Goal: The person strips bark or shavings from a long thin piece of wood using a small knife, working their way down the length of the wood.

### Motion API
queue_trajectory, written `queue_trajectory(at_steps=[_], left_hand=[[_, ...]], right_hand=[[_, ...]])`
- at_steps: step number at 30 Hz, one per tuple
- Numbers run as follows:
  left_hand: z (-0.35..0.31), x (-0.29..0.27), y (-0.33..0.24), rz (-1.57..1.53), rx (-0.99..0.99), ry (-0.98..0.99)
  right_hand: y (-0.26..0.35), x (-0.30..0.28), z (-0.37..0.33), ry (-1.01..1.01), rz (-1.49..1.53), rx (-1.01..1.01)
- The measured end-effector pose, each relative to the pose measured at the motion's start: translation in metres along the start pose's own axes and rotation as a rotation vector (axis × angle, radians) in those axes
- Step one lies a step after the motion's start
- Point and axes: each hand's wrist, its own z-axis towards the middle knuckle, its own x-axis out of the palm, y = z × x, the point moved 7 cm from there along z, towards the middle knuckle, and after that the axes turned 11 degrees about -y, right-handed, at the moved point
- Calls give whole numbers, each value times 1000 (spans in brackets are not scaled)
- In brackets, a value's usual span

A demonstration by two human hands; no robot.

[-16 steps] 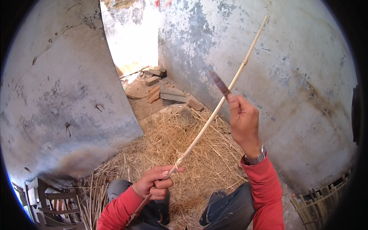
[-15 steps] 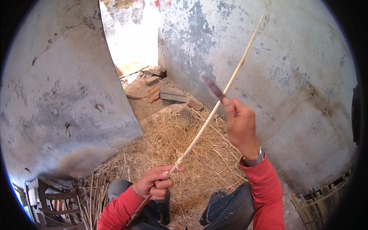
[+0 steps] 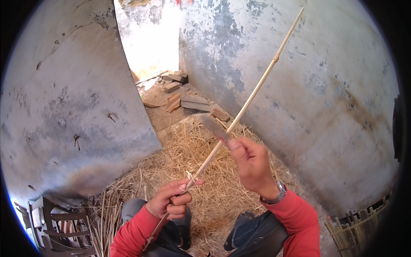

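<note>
A long pale bamboo stick (image 3: 252, 95) slants up to the right across the middle, with a knobbly node towards its far end. Its lower, darker part is wrapped by the closed fingers of my left hand (image 3: 171, 200). Small curled shavings (image 3: 191, 176) cling to the stick just above that hand. My right hand (image 3: 253, 165) is closed round the grip of a knife (image 3: 212, 127), the handle mostly hidden in my fist. Its broad blade, blurred by motion, lies against or just beside the stick, around its middle.
Straw-like shavings (image 3: 171, 158) cover the floor between and beyond my legs. Bricks and broken slabs (image 3: 195, 103) lie by the bright doorway. Plastered walls (image 3: 308, 85) rise on both sides. Thin sticks (image 3: 100, 218) and a dark wooden frame (image 3: 64, 227) stand left, a slatted bamboo piece (image 3: 359, 229) right.
My right hand and the knife have come down along the stick, towards my left hand. The left hand keeps its grip on the stick, whose far end sits slightly higher and further right.
</note>
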Motion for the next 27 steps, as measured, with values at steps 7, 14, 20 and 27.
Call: queue_trajectory(at_steps=[7,14,20,27], left_hand=[[2,-2,7,-18,-28,13],[13,0,12,51,-16,-74],[19,-4,1,490,399,-185],[-21,22,-51,776,1360,-411]], right_hand=[[-15,5,-1,11,346,319],[-17,21,-20,185,163,225],[-25,19,-17,80,321,329],[-52,31,-39,207,330,430]])
